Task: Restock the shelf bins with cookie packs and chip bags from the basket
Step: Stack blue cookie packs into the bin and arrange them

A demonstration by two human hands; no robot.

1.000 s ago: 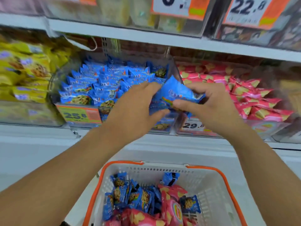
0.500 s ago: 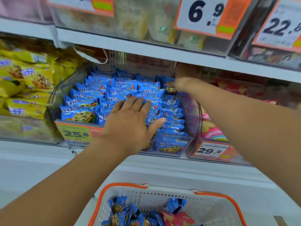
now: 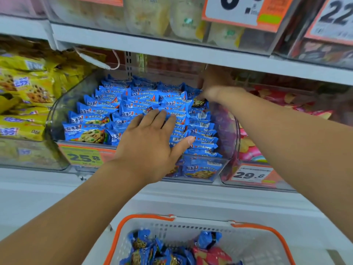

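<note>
Now both hands [image 3: 150, 144] among cookie packs [image 3: 107, 111]

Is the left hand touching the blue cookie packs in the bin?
Touching. The head view shows the left hand lying flat, fingers straight, on top of the blue cookie packs in the clear bin, with no gap showing.
</note>
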